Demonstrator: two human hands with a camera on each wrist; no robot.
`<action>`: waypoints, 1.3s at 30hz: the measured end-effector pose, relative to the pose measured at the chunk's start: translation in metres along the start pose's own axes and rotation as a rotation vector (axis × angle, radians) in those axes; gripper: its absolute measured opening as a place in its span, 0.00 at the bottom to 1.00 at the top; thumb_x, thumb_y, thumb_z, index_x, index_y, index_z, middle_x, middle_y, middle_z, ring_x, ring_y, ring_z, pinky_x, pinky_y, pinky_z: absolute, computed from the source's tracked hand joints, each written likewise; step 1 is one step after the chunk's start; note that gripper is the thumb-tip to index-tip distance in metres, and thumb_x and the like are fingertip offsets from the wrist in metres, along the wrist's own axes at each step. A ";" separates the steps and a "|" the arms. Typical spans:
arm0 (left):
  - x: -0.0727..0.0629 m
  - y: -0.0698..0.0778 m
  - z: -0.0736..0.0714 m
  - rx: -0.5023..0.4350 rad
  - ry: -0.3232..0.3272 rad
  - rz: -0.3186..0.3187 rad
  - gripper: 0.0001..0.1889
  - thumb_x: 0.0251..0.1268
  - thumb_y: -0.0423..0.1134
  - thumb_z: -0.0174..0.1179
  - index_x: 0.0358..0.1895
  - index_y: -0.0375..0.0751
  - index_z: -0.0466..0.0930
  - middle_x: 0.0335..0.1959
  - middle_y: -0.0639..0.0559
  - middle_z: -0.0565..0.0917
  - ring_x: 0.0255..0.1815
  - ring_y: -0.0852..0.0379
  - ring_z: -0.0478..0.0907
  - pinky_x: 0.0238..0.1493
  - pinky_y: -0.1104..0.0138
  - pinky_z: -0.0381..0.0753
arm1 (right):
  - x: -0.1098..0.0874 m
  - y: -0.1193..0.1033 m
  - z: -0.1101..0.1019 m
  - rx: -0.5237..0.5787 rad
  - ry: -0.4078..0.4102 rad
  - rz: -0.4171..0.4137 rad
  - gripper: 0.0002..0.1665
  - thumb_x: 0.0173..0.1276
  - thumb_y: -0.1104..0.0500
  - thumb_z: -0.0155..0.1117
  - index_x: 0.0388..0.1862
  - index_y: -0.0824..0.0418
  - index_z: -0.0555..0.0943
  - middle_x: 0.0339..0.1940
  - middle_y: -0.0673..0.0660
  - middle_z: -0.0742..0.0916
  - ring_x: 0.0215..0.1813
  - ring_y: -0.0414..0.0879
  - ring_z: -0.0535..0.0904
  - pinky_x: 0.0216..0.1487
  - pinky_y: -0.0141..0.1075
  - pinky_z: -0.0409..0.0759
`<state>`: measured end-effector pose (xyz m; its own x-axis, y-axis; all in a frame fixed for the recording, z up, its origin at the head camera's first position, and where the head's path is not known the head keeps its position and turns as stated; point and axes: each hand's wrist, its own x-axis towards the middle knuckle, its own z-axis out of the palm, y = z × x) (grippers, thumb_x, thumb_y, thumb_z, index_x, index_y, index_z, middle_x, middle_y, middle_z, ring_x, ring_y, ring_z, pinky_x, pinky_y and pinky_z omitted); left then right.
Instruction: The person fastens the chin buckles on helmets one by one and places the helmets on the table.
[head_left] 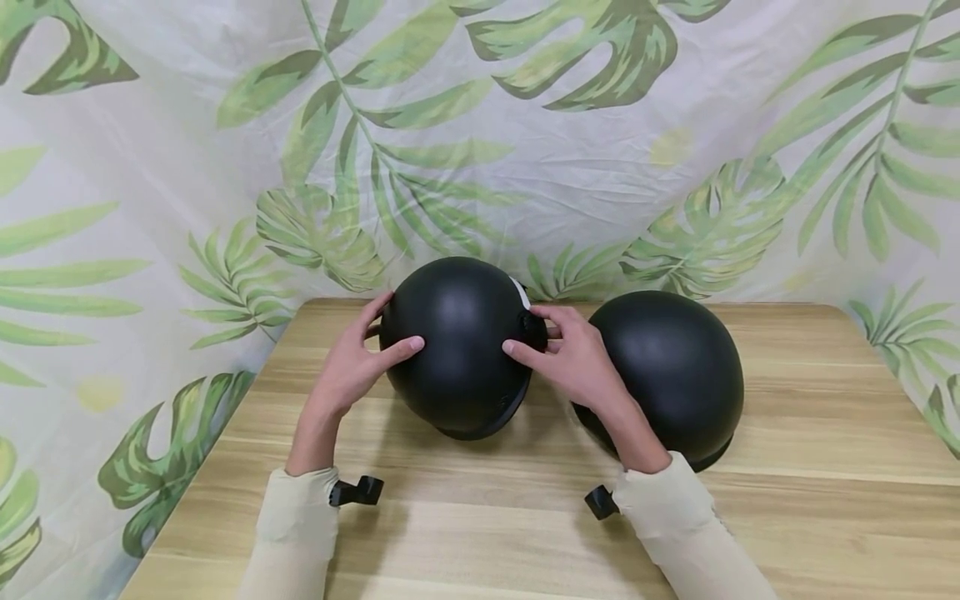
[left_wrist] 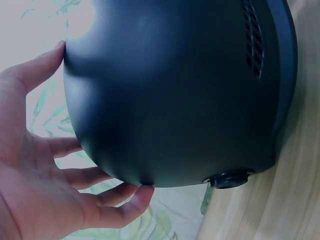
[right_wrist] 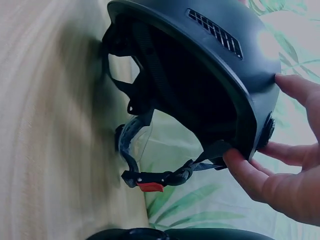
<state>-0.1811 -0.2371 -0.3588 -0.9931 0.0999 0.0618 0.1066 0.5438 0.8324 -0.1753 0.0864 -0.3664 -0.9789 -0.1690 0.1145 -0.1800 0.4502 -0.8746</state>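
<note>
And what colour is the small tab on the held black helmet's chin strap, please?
The small tab is red, best seen in the right wrist view.

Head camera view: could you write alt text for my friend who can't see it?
A person's left hand and right hand hold a smooth black helmet between them. A second black helmet sits to its right on a wooden table, before a leaf-patterned cloth.

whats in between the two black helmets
In the head view, the right hand lies between the held helmet and the other helmet, touching the held one; below the hand, a strip of wooden tabletop shows between them.
</note>
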 end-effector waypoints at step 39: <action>0.009 -0.010 0.009 0.029 -0.098 -0.028 0.53 0.64 0.61 0.73 0.87 0.54 0.53 0.84 0.42 0.61 0.81 0.34 0.61 0.70 0.35 0.72 | -0.001 0.002 0.012 -0.094 -0.109 0.039 0.65 0.60 0.33 0.79 0.86 0.54 0.57 0.70 0.65 0.68 0.69 0.58 0.71 0.65 0.55 0.76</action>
<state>-0.1910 -0.2346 -0.3716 -0.9863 0.1640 -0.0168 0.0812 0.5717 0.8164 -0.1736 0.0771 -0.3743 -0.9701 -0.2413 0.0247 -0.1547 0.5372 -0.8291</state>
